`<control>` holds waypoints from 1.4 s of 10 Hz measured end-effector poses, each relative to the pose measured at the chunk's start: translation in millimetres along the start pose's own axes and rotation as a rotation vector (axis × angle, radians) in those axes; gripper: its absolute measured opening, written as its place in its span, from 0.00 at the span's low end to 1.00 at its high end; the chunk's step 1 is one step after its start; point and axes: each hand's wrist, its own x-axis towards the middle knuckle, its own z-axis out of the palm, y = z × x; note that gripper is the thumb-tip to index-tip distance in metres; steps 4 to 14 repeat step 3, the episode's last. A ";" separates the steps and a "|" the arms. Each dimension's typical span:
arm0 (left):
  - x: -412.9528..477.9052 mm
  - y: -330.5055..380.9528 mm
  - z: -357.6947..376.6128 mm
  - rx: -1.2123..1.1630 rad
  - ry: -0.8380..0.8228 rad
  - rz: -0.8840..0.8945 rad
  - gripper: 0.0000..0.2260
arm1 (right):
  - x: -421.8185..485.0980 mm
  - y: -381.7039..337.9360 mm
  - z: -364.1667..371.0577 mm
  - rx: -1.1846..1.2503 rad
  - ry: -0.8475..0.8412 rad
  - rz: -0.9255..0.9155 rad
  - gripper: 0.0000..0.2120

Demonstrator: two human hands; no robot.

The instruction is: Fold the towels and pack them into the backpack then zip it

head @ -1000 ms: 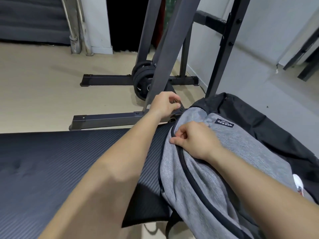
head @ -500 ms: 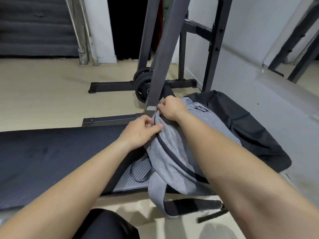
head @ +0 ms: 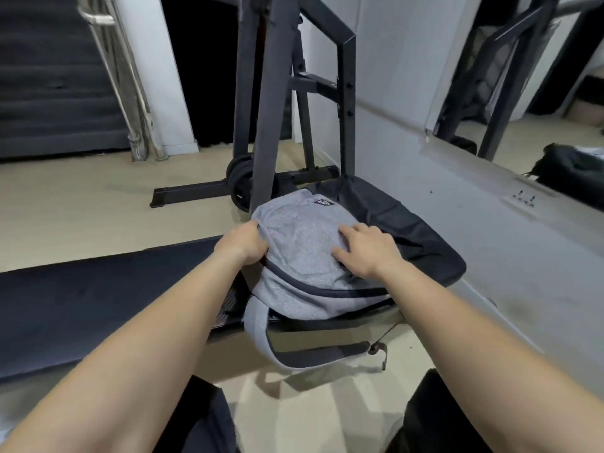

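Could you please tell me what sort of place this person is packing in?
Most likely a small gym or home workout room: a dark steel rack with weight plates at its base, a black exercise mat partly under the grey backpack, and a wall mirror on the right.

**Backpack at the mat's end**

The backpack (head: 304,243) lies on the right end of the mat (head: 98,299), a strap (head: 261,335) hanging over the near edge. Another bag (head: 408,223) lies just behind and right of it. The rack (head: 261,125) stands behind, weight plates (head: 238,181) at its foot.
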 end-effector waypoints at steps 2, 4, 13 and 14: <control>-50.0 42.5 -25.9 0.152 0.076 0.098 0.27 | -29.3 4.5 -39.9 -0.080 0.070 0.025 0.26; -74.7 64.4 -38.1 0.133 0.114 0.160 0.28 | -40.6 1.7 -64.5 -0.078 0.129 0.026 0.26; -74.7 64.4 -38.1 0.133 0.114 0.160 0.28 | -40.6 1.7 -64.5 -0.078 0.129 0.026 0.26; -74.7 64.4 -38.1 0.133 0.114 0.160 0.28 | -40.6 1.7 -64.5 -0.078 0.129 0.026 0.26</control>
